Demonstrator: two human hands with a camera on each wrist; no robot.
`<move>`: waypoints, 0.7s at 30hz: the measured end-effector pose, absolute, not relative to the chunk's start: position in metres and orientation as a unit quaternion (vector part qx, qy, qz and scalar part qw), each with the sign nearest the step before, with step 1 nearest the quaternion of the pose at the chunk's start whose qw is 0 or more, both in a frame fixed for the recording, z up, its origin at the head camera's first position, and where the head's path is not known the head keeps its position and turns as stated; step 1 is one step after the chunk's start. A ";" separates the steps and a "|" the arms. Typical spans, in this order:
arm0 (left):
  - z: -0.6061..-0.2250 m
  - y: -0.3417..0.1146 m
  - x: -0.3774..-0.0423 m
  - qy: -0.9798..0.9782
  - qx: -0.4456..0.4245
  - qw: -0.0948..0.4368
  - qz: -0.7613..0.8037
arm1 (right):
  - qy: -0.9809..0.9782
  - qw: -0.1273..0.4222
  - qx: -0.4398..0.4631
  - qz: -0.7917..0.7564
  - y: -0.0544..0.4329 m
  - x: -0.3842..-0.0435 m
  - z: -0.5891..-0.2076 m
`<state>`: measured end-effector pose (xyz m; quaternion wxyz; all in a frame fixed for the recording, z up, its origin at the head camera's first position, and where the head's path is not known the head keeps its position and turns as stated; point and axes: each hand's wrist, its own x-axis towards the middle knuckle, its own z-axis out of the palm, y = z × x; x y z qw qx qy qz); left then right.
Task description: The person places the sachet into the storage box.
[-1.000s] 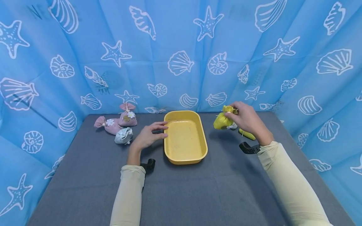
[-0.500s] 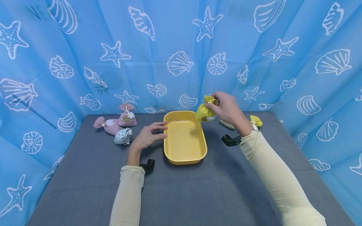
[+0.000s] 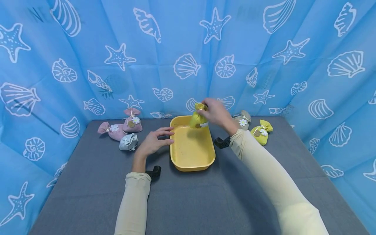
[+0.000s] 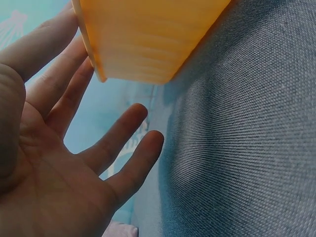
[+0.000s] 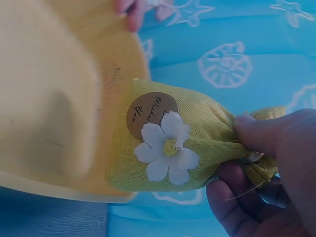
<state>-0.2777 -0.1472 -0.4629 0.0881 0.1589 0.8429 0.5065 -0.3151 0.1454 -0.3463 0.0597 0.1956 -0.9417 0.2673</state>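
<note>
My right hand (image 3: 215, 112) pinches a yellow cloth pouch (image 5: 197, 123) by its tied neck. The pouch, with a white flower (image 5: 168, 147) and a round brown tag (image 5: 148, 111), hangs over the far end of a yellow plastic tray (image 3: 192, 148). My left hand (image 3: 155, 140) rests its fingertips on the tray's left rim, fingers mostly straight and spread. From the left wrist view, the fingertips touch the rim of the tray (image 4: 143, 39) while two lower fingers stand free beneath it.
Two pink pouches (image 3: 117, 132) and a pale grey pouch (image 3: 128, 142) lie on the grey tablecloth (image 3: 188, 202) at the left. On the right are a beige pouch (image 3: 242, 122) and another yellow pouch (image 3: 259, 135). A blue shell-patterned curtain (image 3: 164, 75) borders the table's back and sides.
My right hand has carried the yellow pouch leftward from the right side of the table to over the tray, uncovering the beige and other yellow pouches. My left hand has stayed at the rim.
</note>
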 end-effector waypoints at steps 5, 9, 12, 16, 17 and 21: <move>-0.464 -0.147 -0.279 0.844 0.160 0.087 0.505 | -0.951 0.026 0.188 0.245 0.137 -0.322 -0.358; -0.463 -0.147 -0.279 0.846 0.154 0.091 0.502 | -0.955 0.009 0.185 0.230 0.134 -0.329 -0.369; -0.463 -0.147 -0.278 0.846 0.150 0.096 0.502 | -0.960 -0.010 0.183 0.213 0.132 -0.332 -0.377; -0.462 -0.147 -0.276 0.846 0.147 0.099 0.503 | -0.964 -0.048 0.162 0.205 0.130 -0.335 -0.384; -0.462 -0.147 -0.276 0.846 0.147 0.099 0.503 | -0.964 -0.059 0.156 0.205 0.130 -0.335 -0.385; -0.462 -0.147 -0.277 0.847 0.146 0.097 0.502 | -0.964 -0.084 0.147 0.205 0.129 -0.336 -0.386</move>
